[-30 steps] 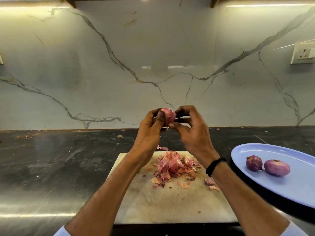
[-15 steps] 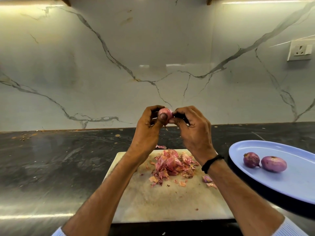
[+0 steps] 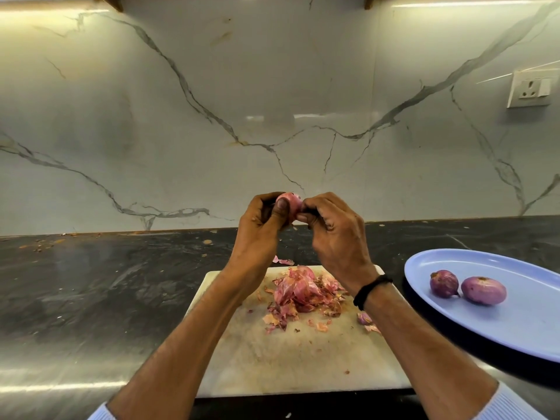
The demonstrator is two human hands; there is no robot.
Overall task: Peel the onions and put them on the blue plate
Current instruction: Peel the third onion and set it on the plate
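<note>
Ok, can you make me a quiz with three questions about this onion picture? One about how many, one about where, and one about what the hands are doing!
1. How many onions lie on the blue plate?
A one; B two; C five.

2. Where is the pile of skins?
A on the cutting board; B on the blue plate; C in a bowl.

3. What are the left hand and right hand doing?
A lying flat; B holding a knife; C both gripping a third onion in the air.

Answers:
1. B: two purple onions sit side by side on the plate.
2. A: the pink heap lies on the pale board, below the hands.
3. C: fingers of both hands curl round the third onion, raised above the board.
</note>
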